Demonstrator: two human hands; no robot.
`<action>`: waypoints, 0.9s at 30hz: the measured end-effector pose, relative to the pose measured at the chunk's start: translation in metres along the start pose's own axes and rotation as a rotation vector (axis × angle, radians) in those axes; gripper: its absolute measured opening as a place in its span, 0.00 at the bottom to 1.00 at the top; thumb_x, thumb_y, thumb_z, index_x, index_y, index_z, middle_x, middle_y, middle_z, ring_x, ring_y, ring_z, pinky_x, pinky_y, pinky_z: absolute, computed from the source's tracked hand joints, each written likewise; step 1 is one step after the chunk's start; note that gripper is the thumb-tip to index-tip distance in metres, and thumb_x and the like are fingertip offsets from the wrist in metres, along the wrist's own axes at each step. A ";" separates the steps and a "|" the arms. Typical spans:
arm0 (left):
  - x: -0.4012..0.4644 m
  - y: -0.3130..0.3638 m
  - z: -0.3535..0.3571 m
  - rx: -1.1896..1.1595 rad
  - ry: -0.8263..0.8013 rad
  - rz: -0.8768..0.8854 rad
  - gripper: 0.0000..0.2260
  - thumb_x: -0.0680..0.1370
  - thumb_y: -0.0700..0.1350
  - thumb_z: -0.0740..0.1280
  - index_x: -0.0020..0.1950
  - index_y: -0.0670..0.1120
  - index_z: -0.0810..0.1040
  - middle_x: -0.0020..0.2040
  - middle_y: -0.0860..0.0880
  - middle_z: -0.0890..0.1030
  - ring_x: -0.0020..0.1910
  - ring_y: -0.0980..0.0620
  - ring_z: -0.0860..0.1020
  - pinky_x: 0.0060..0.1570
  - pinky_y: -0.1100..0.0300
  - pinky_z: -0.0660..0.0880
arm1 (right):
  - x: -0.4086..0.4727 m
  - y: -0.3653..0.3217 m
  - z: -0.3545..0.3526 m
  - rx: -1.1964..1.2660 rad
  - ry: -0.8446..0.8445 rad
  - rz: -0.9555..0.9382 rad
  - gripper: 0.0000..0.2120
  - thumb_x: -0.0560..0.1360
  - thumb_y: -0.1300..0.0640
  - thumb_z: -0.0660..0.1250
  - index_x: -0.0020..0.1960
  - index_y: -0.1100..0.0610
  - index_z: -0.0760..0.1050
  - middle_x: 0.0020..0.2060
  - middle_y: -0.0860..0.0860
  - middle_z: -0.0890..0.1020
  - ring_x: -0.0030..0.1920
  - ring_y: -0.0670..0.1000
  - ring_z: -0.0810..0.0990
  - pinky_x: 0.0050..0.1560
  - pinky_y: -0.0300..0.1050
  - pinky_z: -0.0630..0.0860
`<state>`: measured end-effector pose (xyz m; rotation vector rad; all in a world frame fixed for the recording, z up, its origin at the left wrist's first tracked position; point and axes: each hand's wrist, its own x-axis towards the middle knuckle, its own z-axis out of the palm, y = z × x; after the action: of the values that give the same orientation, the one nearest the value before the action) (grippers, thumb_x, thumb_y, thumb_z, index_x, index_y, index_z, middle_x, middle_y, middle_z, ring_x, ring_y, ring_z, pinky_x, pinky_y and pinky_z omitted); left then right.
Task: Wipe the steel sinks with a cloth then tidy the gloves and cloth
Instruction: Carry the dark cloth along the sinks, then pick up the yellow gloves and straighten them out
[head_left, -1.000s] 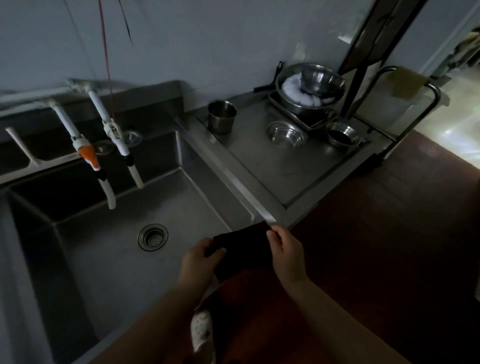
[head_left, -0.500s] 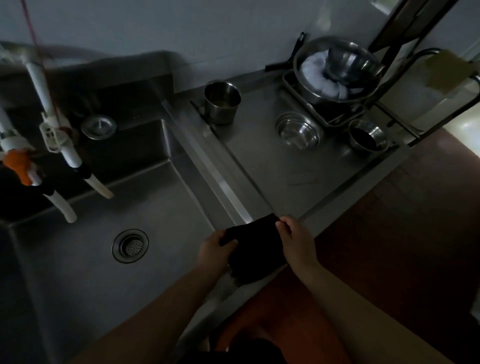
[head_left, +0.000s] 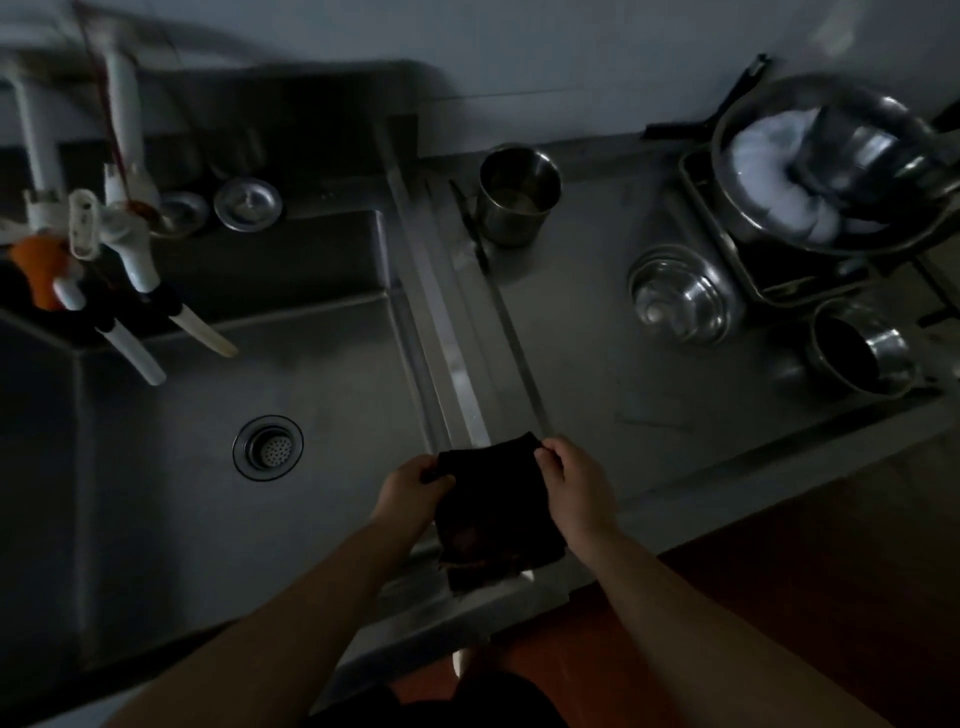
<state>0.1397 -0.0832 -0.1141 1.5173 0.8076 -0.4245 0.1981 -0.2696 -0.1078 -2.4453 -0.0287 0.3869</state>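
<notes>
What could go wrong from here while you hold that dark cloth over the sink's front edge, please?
The dark cloth is only pinched at its top corners by the left hand and right hand, so it could slip into the sink basin. In this dim light, unwiped patches could also go unnoticed.

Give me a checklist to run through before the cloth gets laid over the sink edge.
1. Left hand pinches the dark cloth at its left top corner: ok.
2. Right hand pinches the right top corner: ok.
3. Cloth spread flat between the hands: ok.
4. Divider rim beyond the cloth bare: ok.
5. Steel cup stands apart from the cloth: ok.
6. Gloves located: cannot tell, none in view.
</notes>
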 end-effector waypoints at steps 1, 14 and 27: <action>0.000 -0.001 0.002 -0.009 0.023 -0.013 0.03 0.77 0.38 0.66 0.49 0.44 0.77 0.43 0.45 0.80 0.39 0.51 0.77 0.40 0.61 0.73 | 0.004 0.003 -0.002 -0.001 -0.040 0.000 0.11 0.80 0.51 0.59 0.56 0.55 0.76 0.46 0.49 0.81 0.45 0.46 0.78 0.43 0.39 0.70; -0.075 0.002 -0.052 0.538 0.347 0.032 0.11 0.78 0.49 0.63 0.59 0.52 0.74 0.53 0.51 0.79 0.48 0.53 0.77 0.44 0.61 0.72 | 0.043 -0.086 -0.027 -0.625 -0.180 -0.716 0.09 0.76 0.58 0.60 0.52 0.56 0.76 0.49 0.54 0.81 0.50 0.57 0.78 0.46 0.46 0.72; -0.225 -0.073 -0.157 0.590 0.683 -0.031 0.14 0.79 0.53 0.60 0.64 0.55 0.72 0.58 0.55 0.77 0.54 0.56 0.77 0.49 0.63 0.74 | -0.105 -0.223 0.078 -0.927 -0.537 -1.146 0.11 0.79 0.53 0.57 0.58 0.57 0.71 0.56 0.56 0.78 0.55 0.58 0.77 0.49 0.47 0.71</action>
<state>-0.0969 0.0126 0.0106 2.2552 1.3094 -0.1580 0.0927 -0.0596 -0.0006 -2.5113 -2.0943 0.5216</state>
